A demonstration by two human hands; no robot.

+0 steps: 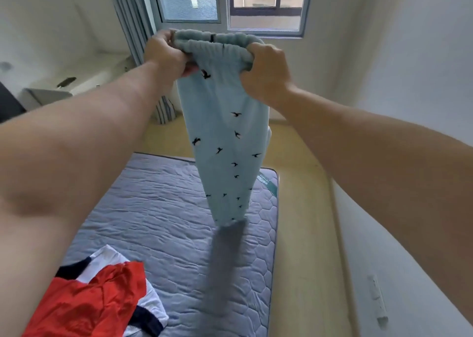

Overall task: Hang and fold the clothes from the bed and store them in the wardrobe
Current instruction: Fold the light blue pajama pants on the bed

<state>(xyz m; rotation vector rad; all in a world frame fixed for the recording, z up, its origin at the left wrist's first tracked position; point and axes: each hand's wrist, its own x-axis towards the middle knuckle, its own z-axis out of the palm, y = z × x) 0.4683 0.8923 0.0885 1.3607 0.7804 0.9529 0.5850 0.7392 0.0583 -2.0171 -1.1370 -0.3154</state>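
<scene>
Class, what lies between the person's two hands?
In the head view, the waistband of the blue trousers stretches between the left hand and right hand, both gripping it.

Illegible print on mattress label point(267, 184)

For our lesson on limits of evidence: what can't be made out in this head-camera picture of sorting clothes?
Head view only.
Wardrobe: outside the frame.
Red garment: cut by bottom edge, behind left forearm.
Blue trousers, far leg: mostly behind the near leg.
Dark object, far left: too small.
</scene>
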